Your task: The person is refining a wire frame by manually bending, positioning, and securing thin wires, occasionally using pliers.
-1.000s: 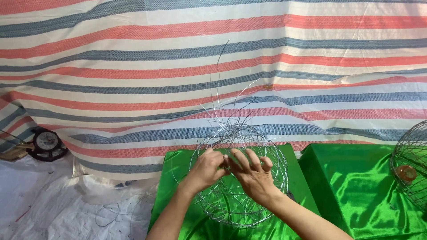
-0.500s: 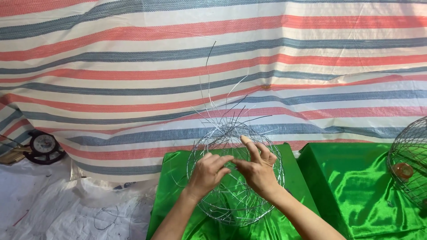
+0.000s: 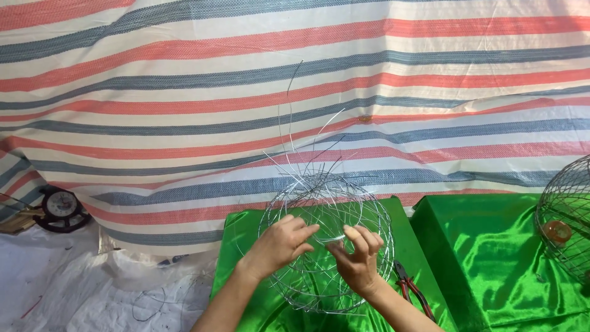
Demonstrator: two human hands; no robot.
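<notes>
Both hands [image 3: 319, 249] lower now on wire basket [image 3: 326, 240], pliers [image 3: 410, 289] beside.

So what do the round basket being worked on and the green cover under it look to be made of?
The round basket looks like thin bare metal wire: silvery strands glint in the light and loose ends stick up stiffly, with both the left hand and right hand on it. The green cover looks like satin-type fabric, though the fibre is unclear: glossy sheen, soft folds.
</notes>
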